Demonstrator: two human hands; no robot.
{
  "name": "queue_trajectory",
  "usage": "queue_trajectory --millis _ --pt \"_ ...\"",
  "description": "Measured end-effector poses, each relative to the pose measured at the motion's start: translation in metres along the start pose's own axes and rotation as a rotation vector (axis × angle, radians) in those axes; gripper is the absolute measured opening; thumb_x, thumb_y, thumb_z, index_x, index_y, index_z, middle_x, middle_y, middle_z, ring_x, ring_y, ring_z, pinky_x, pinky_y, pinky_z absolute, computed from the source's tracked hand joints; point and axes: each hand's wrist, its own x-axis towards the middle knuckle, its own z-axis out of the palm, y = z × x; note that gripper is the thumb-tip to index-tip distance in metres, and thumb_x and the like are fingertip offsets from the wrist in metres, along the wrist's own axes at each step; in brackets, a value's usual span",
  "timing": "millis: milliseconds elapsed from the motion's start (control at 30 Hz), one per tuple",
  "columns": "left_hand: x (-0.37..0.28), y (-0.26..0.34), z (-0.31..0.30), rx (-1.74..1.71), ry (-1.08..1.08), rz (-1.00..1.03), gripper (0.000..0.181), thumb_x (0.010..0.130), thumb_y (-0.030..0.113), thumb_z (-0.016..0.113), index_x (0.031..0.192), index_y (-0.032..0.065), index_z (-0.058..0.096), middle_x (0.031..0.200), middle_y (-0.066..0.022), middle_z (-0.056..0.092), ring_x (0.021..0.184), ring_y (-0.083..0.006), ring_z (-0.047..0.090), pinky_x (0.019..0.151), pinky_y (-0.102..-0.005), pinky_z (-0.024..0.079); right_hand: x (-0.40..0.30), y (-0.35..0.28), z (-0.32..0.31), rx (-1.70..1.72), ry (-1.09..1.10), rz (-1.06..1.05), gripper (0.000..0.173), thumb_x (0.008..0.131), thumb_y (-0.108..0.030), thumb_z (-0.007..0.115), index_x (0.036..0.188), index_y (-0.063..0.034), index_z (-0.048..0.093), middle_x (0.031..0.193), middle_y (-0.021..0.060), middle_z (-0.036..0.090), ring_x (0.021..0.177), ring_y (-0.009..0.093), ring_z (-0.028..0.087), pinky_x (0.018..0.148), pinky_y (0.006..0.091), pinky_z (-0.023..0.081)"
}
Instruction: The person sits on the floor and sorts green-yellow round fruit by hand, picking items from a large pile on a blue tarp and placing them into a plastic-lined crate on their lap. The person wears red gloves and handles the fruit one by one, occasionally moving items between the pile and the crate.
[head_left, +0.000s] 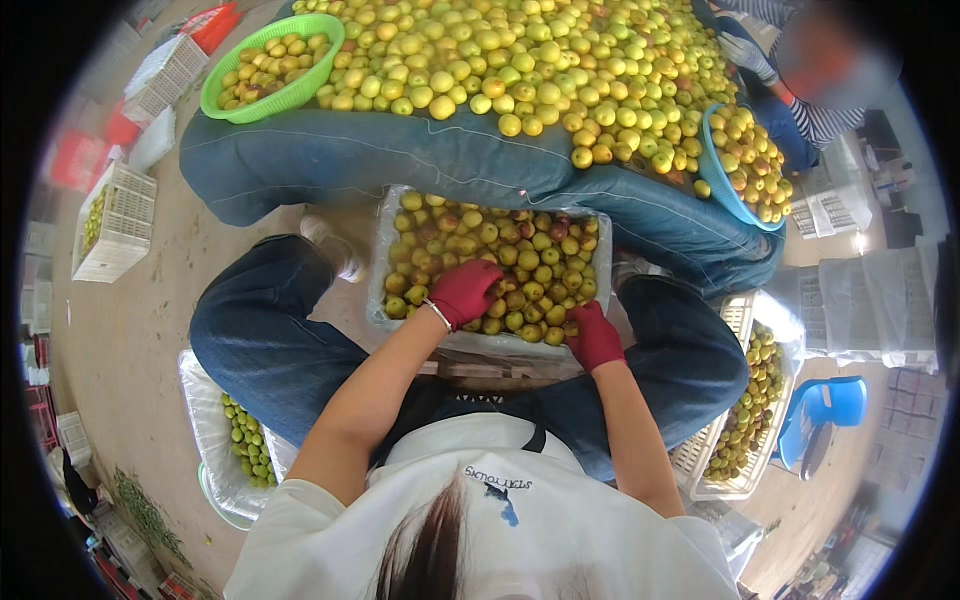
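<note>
Between my knees stands a crate with a clear plastic liner, full of round yellow-green and reddish-brown fruits. My left hand, in a red glove, is over the middle of these fruits with its fingers bent at one of them; whether it grips the fruit cannot be told. At the crate's near right corner is my right hand, also red-gloved, its fingertips against a fruit by the rim. The glove hides most of its fingers' undersides.
Beyond the crate, a padded blue cloth edge borders a large heap of fruit. A green basket and a blue basket hold fruit. Lined crate stands left, cream crate right. Another person's gloved hand is at the heap's far right.
</note>
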Motion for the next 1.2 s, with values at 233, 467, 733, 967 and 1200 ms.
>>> queue_trajectory --millis 233,467,733,967,1200 --pt "-0.003 -0.004 -0.001 -0.025 0.005 -0.053 0.039 0.075 0.017 0.069 0.112 0.0100 0.060 0.111 -0.0119 0.058 0.104 -0.0322 0.056 0.085 -0.0410 0.048 -0.011 0.006 0.001 -0.041 -0.010 0.064 0.037 0.072 -0.006 0.071 0.106 -0.0124 0.060 0.109 0.0150 0.056 0.097 0.039 0.060 0.081 0.0450 0.050" --pt "-0.010 -0.003 -0.027 -0.080 0.125 -0.099 0.041 0.076 0.016 0.070 0.115 0.0087 0.058 0.122 -0.0134 0.055 0.110 -0.0324 0.055 0.090 -0.0399 0.047 0.023 0.062 -0.027 1.678 -0.277 0.427 0.030 0.085 -0.013 0.066 0.113 -0.0031 0.060 0.099 0.0096 0.067 0.087 0.023 0.064 0.080 0.0366 0.052" --pt "-0.039 -0.028 -0.060 -0.060 0.349 -0.258 0.029 0.079 0.021 0.072 0.103 0.0059 0.064 0.102 -0.0133 0.064 0.087 -0.0280 0.064 0.077 -0.0356 0.051 0.018 0.019 -0.047 2.212 -0.148 0.217 0.041 0.086 -0.001 0.056 0.126 0.0006 0.050 0.130 0.0202 0.049 0.122 0.032 0.047 0.102 0.0385 0.042" --pt "-0.059 -0.042 -0.089 0.001 0.428 -0.462 0.032 0.081 0.021 0.071 0.107 0.0034 0.065 0.097 -0.0128 0.066 0.085 -0.0239 0.065 0.075 -0.0335 0.051 0.027 0.000 -0.040 1.777 -0.126 0.146 0.045 0.085 -0.001 0.062 0.129 -0.0045 0.051 0.131 0.0180 0.051 0.115 0.028 0.054 0.092 0.0327 0.049" --pt "-0.056 0.030 -0.057 -1.139 -0.040 -0.468 0.034 0.090 0.017 0.064 0.120 0.0031 0.060 0.109 -0.0075 0.065 0.099 -0.0167 0.062 0.086 -0.0293 0.051 0.016 -0.053 -0.019 1.296 -0.048 -0.120 0.051 0.074 0.004 0.074 0.122 -0.0078 0.059 0.124 0.0032 0.057 0.109 0.015 0.055 0.089 0.0295 0.048"
